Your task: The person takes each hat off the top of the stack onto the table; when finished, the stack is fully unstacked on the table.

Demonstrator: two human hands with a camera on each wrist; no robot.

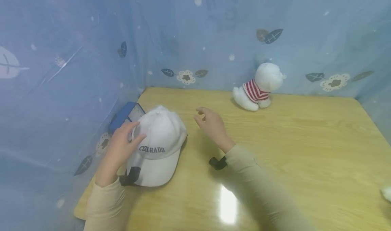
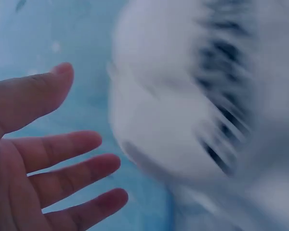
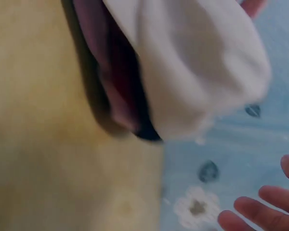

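Note:
A white baseball cap marked COLORADO sits at the left of the wooden table, its brim toward me. My left hand is at the cap's left side, overlapping its edge in the head view. In the left wrist view that hand's fingers are spread, with space between them and the blurred cap. To the right of the cap, my right hand hovers over the table with loosely bent fingers and holds nothing. Its fingertips show apart from the cap in the right wrist view.
Behind the cap stands a blue box-like thing with a pale face, partly hidden. A white plush toy in a red-striped shirt sits at the table's back edge. Something white shows at the far right. Blue patterned sheeting surrounds the table.

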